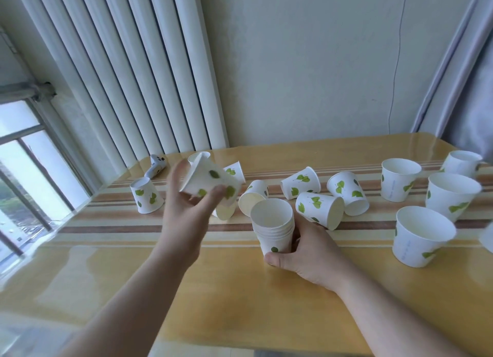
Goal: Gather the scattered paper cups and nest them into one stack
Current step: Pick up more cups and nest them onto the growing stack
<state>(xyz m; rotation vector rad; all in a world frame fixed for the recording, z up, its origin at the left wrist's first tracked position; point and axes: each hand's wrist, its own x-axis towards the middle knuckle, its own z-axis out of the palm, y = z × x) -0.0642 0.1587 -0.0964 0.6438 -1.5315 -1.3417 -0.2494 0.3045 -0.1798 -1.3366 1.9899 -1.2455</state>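
White paper cups printed with green leaves lie scattered over the yellow table (240, 303). My right hand (306, 252) grips a nested stack of several cups (273, 226), upright near the table's middle. My left hand (186, 210) holds one cup (209, 182) tilted in the air, left of the stack and above it. Behind the stack several cups lie on their sides, among them a cup (321, 208) touching my right hand's fingers. One cup (146, 195) stands upside down at the left. Several upright cups (422, 235) stand at the right.
A white game controller (156, 166) lies at the table's back left corner. White vertical blinds (120, 63) and a window (21, 183) are on the left, a plain wall behind. A grey curtain (469, 76) hangs at the right, over the table's corner.
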